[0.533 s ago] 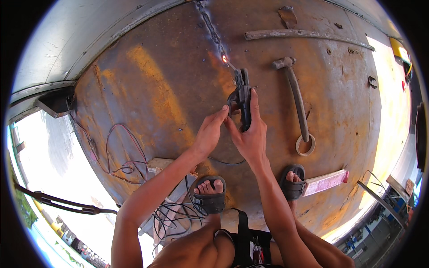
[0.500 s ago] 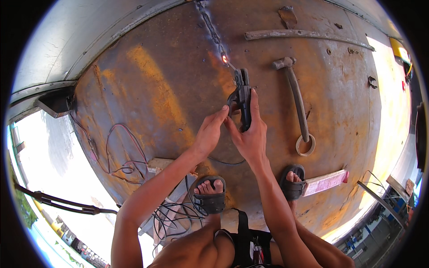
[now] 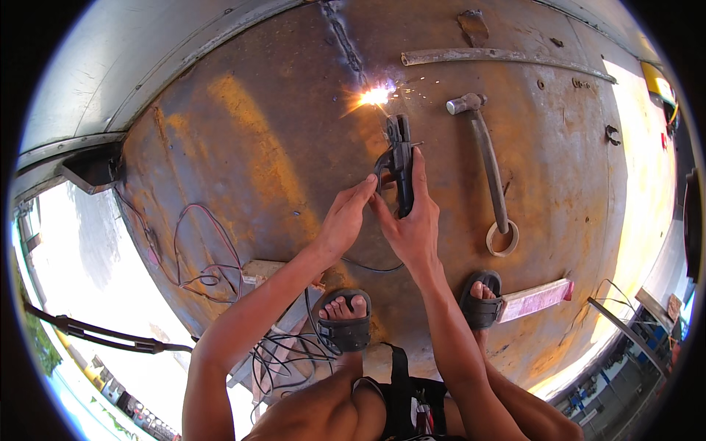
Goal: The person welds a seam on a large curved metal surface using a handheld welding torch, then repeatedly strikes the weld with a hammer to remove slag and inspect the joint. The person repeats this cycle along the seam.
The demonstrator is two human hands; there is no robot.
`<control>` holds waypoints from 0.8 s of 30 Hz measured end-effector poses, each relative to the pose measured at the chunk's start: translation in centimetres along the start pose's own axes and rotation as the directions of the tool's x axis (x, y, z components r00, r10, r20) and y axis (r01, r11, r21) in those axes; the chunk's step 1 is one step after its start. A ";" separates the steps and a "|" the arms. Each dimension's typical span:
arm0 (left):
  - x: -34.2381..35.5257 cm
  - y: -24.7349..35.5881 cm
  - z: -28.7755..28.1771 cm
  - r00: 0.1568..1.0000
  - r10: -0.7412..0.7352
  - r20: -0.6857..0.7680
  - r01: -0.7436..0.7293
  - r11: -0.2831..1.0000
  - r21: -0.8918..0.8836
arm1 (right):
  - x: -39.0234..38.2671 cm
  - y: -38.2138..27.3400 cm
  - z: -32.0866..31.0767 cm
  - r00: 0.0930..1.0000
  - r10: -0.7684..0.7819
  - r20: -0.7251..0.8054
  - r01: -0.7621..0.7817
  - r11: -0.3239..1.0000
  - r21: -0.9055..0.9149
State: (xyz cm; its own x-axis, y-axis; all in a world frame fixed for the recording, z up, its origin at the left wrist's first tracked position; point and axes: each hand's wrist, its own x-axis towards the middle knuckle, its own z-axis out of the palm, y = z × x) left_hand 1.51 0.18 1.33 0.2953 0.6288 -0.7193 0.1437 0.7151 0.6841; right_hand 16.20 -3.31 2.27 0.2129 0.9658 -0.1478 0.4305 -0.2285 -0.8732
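Note:
A black welding electrode holder (image 3: 402, 162) is gripped in my right hand (image 3: 413, 228), its jaws pointing away from me. My left hand (image 3: 344, 220) is closed at the holder's near left side, fingertips against its lever; part of those fingers is hidden. From the jaws a short electrode (image 3: 382, 110) reaches to a bright arc (image 3: 376, 96) that throws sparks, mostly to the right. The arc burns at the near end of a dark, rough weld seam (image 3: 344, 40) on the rusty steel plate (image 3: 294, 132). Glare hides the electrode's tip.
Right of the holder lies a hammer (image 3: 485, 147), its handle end at a ring (image 3: 502, 239). A long pipe (image 3: 500, 55) lies beyond. Cables (image 3: 209, 275) loop at left and black ones (image 3: 290, 360) near my left foot. A pink-sided bar (image 3: 535, 301) sits by my right foot.
The small red-orange glow at the seam's end has become a bright arc with sparks. My hands and the electrode holder have hardly moved.

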 end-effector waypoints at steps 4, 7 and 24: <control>-0.2 0.3 0.1 0.995 0.080 0.067 -0.079 0.997 -0.021 | 0.0 0.5 -0.1 0.999 -0.038 -0.012 0.038 0.999 0.009; -0.3 0.5 0.0 0.991 0.101 0.090 -0.099 0.995 -0.030 | 0.0 0.4 -0.1 1.000 -0.030 -0.004 0.030 0.999 0.016; -0.2 0.2 0.0 0.991 0.102 0.084 -0.100 0.994 -0.035 | -0.1 0.2 -0.2 1.000 -0.013 0.001 0.013 1.000 -0.007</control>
State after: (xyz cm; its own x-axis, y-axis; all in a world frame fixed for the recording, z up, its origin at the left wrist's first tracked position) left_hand 1.47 0.22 1.63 0.3866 0.6709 -0.6327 0.0802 0.6590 0.7478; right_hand 16.48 -3.50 2.18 0.2062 0.9689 -0.1368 0.4398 -0.2167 -0.8716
